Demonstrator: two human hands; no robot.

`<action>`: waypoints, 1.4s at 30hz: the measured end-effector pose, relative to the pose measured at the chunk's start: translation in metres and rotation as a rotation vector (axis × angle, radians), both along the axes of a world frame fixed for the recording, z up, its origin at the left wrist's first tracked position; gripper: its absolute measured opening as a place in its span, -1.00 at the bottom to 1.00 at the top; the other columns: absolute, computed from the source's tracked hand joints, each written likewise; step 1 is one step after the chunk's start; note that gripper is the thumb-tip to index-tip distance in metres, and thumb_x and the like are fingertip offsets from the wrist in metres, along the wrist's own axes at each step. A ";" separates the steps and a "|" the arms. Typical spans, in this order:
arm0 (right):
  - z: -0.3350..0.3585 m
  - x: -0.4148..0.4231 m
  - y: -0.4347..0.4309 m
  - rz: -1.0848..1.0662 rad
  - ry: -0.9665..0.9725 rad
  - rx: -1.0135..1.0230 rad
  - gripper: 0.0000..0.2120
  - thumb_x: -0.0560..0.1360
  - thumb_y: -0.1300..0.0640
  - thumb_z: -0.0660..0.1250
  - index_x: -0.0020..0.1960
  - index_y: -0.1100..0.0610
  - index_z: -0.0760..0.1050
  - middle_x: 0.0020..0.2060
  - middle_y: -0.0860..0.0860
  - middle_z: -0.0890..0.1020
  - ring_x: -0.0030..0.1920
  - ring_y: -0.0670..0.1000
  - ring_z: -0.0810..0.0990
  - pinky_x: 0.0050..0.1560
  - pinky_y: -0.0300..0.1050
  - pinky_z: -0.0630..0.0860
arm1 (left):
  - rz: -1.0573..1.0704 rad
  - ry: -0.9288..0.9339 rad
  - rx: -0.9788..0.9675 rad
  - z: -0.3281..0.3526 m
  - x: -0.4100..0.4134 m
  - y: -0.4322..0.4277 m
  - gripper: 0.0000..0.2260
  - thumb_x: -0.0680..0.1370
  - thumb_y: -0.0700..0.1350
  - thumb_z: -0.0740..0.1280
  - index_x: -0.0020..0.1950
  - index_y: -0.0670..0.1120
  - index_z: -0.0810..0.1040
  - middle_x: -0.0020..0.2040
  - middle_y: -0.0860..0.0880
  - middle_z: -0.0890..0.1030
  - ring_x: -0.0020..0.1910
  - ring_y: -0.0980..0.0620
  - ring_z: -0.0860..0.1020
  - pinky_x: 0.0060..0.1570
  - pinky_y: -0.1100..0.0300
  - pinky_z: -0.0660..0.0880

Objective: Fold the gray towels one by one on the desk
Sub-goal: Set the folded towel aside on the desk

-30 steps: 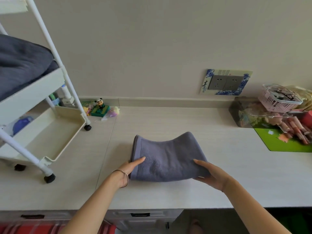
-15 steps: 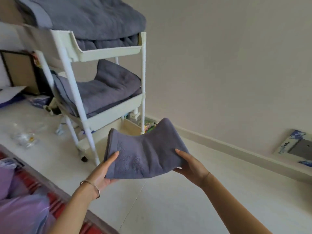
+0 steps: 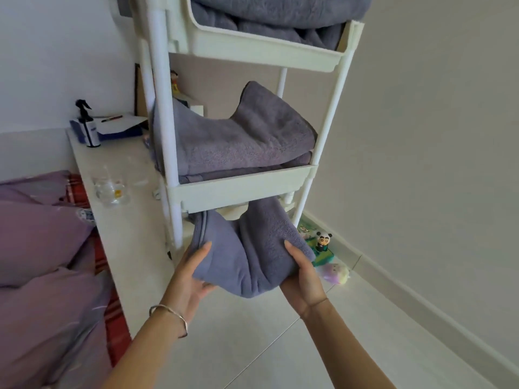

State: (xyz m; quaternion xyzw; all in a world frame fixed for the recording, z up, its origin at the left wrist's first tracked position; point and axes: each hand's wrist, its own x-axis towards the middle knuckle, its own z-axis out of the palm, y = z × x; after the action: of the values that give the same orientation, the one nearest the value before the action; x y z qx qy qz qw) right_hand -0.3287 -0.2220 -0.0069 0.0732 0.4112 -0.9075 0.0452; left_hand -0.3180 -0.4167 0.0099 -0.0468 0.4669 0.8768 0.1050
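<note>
- The left hand (image 3: 191,279) and the right hand (image 3: 304,279) each grasp one side of the folded gray towel (image 3: 247,256), thumb on top and fingers underneath; a thin bracelet (image 3: 171,315) circles the left wrist
- The held towel sags in the middle between the two hands, lifted off the desk (image 3: 252,352), and its far end reaches in under the middle tray of the cart
- The pale desk runs along the wall, with purple bedding (image 3: 36,248) lying beside its left edge
- The white cart (image 3: 165,113) stands on the desk, its trays stacked on thin posts
- The top tray (image 3: 266,50) is heaped with bunched gray towels (image 3: 280,15) that rise above its rim
- The middle tray (image 3: 238,190) holds a folded stack (image 3: 238,138) of gray towels, the uppermost humped up at the back right
- The lowest level is mostly hidden behind the held towel, so I cannot tell what lies in it
- A clear glass cup (image 3: 111,189) sits near the desk's left edge, and a spray bottle (image 3: 88,124) stands at the far end, just beside a blue box (image 3: 123,133)
- A panda figurine (image 3: 323,241) stands on a green base right of the cart's foot, with a pastel soft toy (image 3: 335,272) just in front of it
</note>
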 end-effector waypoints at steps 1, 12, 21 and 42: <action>-0.003 -0.010 0.003 0.014 0.006 0.000 -0.58 0.51 0.11 0.29 0.33 0.23 0.42 0.21 0.17 0.58 0.25 0.13 0.53 0.35 0.12 0.36 | 0.036 0.010 0.031 -0.004 -0.006 0.004 -0.59 0.45 -0.04 0.30 0.30 -0.03 0.51 0.18 -0.04 0.62 0.17 -0.04 0.58 -0.01 0.04 0.56; -0.015 -0.089 -0.006 0.082 0.068 -0.029 -0.56 0.48 0.13 0.31 0.33 0.21 0.41 0.23 0.17 0.56 0.24 0.14 0.53 0.23 0.07 0.45 | 0.411 0.090 0.120 -0.030 -0.065 0.030 -0.59 0.46 -0.10 0.34 0.31 -0.04 0.49 0.27 -0.03 0.56 0.26 -0.01 0.51 0.29 0.03 0.40; -0.053 -0.104 -0.014 0.067 -0.017 -0.018 -0.55 0.44 0.12 0.33 0.32 0.16 0.44 0.19 0.10 0.60 0.20 0.08 0.57 0.22 0.07 0.47 | 0.579 0.064 -0.023 -0.065 -0.071 0.033 -0.69 0.38 -0.10 0.40 0.13 0.04 0.57 0.14 0.05 0.63 0.22 0.04 0.54 0.26 0.06 0.42; -0.072 -0.092 -0.011 -0.144 0.060 0.435 -0.43 0.36 -0.16 0.46 0.31 0.03 0.46 0.19 -0.04 0.60 0.23 -0.06 0.53 0.32 0.09 0.43 | 0.158 0.612 -2.018 -0.093 -0.056 0.040 -0.20 0.44 0.33 0.20 0.51 -0.16 0.18 0.49 -0.22 0.24 0.47 -0.23 0.20 0.42 -0.11 0.08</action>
State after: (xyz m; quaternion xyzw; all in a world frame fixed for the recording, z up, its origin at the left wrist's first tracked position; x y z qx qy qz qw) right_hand -0.4205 -0.2335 -0.0786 0.0833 0.5919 -0.8002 -0.0485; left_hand -0.3740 -0.3764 -0.0827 0.0804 0.9816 0.0611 -0.1623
